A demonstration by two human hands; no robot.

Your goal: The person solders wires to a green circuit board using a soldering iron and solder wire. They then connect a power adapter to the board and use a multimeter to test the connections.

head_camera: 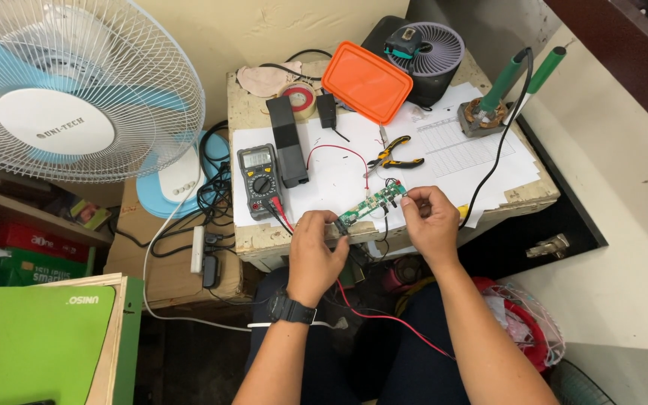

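A narrow green circuit board [373, 204] lies tilted over white paper [339, 176] near the front edge of a small worn table [249, 240]. My left hand [315, 251] pinches the board's near left end, with red and black wires running under it. My right hand [430, 221] pinches the far right end of the board between fingertips. A thin red wire [339, 150] loops from the board across the paper. A black watch sits on my left wrist.
A multimeter [260, 180] with red and black leads and a black block [288, 142] stand left of the board. Yellow-handled pliers [393, 154], an orange lid [367, 81], a small fan [425, 52] and a soldering stand [485, 112] sit behind. A large fan [69, 82] stands left.
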